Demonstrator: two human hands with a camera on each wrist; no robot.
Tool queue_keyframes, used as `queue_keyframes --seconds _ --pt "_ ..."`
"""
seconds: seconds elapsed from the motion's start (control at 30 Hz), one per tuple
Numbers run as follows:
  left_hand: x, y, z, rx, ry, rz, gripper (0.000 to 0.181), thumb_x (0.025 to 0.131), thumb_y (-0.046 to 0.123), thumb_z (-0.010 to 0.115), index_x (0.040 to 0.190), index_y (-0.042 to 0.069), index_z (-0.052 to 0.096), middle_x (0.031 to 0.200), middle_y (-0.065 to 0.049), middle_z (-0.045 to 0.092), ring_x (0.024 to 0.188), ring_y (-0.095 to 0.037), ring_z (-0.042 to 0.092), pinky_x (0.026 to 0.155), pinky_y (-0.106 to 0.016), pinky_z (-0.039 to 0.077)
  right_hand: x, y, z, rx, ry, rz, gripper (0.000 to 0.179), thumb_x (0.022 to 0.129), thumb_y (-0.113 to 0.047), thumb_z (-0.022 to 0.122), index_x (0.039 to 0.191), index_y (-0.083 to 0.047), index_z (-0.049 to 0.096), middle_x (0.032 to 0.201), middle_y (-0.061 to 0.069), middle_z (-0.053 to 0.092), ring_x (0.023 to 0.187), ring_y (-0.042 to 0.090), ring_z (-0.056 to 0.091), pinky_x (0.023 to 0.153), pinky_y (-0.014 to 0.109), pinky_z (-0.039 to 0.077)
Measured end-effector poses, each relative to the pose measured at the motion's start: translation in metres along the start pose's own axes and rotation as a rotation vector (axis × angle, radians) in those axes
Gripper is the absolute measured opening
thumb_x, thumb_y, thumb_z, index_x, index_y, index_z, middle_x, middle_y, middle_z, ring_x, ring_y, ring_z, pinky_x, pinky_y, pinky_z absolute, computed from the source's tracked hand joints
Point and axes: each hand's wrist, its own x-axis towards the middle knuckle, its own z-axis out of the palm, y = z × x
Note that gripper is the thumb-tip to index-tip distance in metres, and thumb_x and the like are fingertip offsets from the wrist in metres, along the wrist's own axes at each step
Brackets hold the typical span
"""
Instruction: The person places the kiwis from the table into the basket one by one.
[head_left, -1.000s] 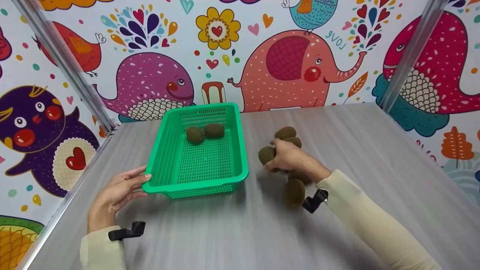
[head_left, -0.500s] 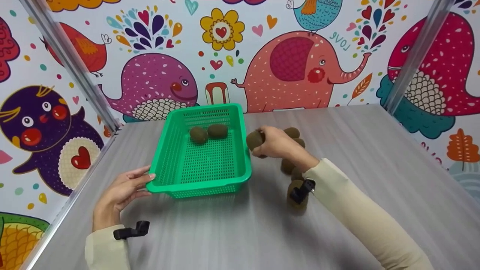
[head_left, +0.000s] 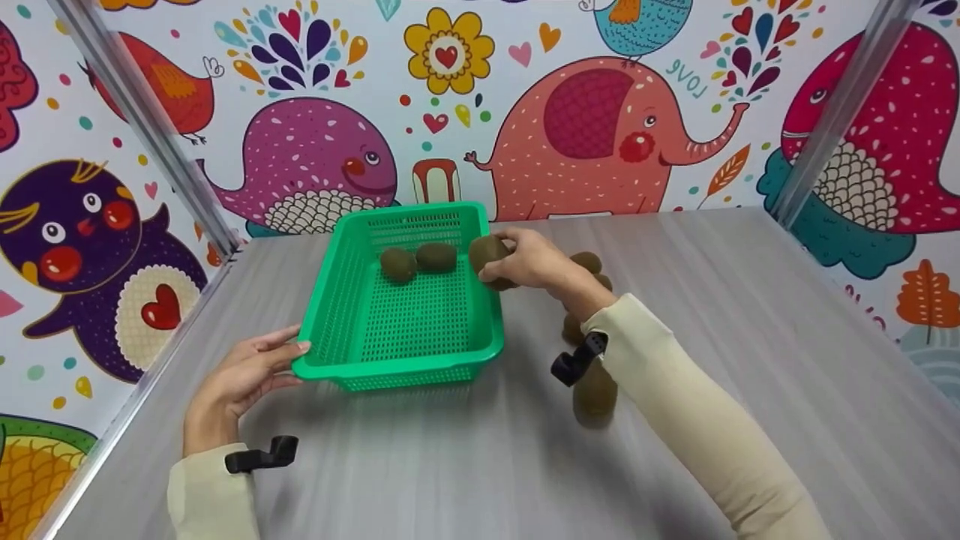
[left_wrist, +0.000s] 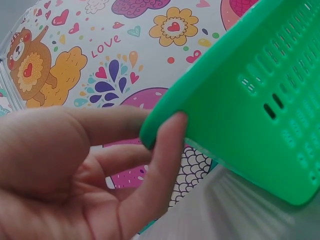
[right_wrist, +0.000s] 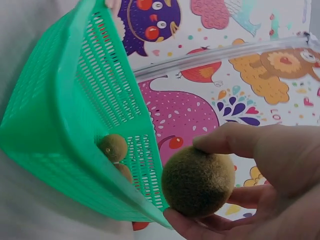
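A green plastic basket (head_left: 405, 371) with slotted walls stands on the table, two brown kiwis (head_left: 436, 257) lying together toward its far end. My left hand (head_left: 244, 373) pinches the basket's near left corner; the left wrist view shows thumb and fingers on either side of the rim (left_wrist: 200, 90). In my right hand (head_left: 536, 262) is another fuzzy kiwi (head_left: 489, 259), held between thumb and fingers over the basket's right rim. The right wrist view shows this held kiwi (right_wrist: 197, 181) close beside the rim, with the basket's two kiwis (right_wrist: 114, 147) beyond.
Several more kiwis (head_left: 595, 397) lie in a row on the grey table (head_left: 450, 465) to the right of the basket, partly hidden by my right forearm. Behind the table rises a printed cartoon wall (head_left: 585, 142), with metal posts (head_left: 840, 112) at its corners.
My right hand has picked a kiwi from the row and carried it left and up to the basket's right rim. My left hand keeps its hold on the basket corner.
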Motion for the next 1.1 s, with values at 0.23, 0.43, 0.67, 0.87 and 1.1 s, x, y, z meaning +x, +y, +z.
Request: queue_keyframes --seconds 0.23,0.43,0.67,0.87,1.1 --pt "0.0 -0.001 0.0 -0.012 -0.002 0.002 0.072 0.102 0.022 0.059 0.158 -0.003 0.02 0.103 0.01 0.073 0.085 -0.004 0.072 0.078 -0.025 0.061 0.016 0.003 0.002 0.265 -0.04 0.03 0.064 0.091 -0.021 0.071 0.149 -0.013 0.045 0.135 0.014 0.056 0.117 0.029 0.062 0.101 0.038 0.055" --pt "0.0 0.001 0.002 -0.029 -0.009 -0.005 0.073 0.102 0.023 0.06 0.158 -0.003 0.02 0.1 0.01 0.074 0.086 -0.005 0.072 0.078 -0.024 0.061 0.027 0.009 0.014 0.563 -0.103 0.031 0.058 0.096 -0.02 0.066 0.148 -0.007 0.044 0.138 0.016 0.053 0.124 0.03 0.057 0.109 0.039 0.05" --pt "-0.001 -0.001 0.0 -0.036 0.0 0.0 0.073 0.102 0.022 0.06 0.158 -0.002 0.02 0.103 0.01 0.073 0.085 -0.004 0.072 0.078 -0.024 0.061 0.042 0.008 0.033 0.754 -0.157 0.039 0.045 0.097 -0.018 0.064 0.136 -0.001 0.051 0.141 0.014 0.046 0.132 0.037 0.05 0.112 0.046 0.047" --pt "0.0 -0.002 -0.001 -0.037 0.008 0.0 0.073 0.101 0.022 0.061 0.157 -0.002 0.022 0.103 0.009 0.074 0.087 -0.005 0.073 0.077 -0.024 0.061 0.056 0.008 0.051 0.876 -0.156 0.086 0.044 0.096 -0.013 0.064 0.136 -0.003 0.051 0.143 0.015 0.047 0.132 0.037 0.048 0.112 0.049 0.046" --pt "0.001 -0.001 0.0 -0.053 0.0 -0.002 0.072 0.101 0.021 0.061 0.157 -0.003 0.021 0.102 0.009 0.074 0.086 -0.006 0.073 0.078 -0.026 0.061 0.071 0.006 0.066 0.905 -0.149 0.14 0.051 0.096 -0.013 0.064 0.143 -0.006 0.046 0.149 0.015 0.042 0.135 0.037 0.046 0.111 0.049 0.047"
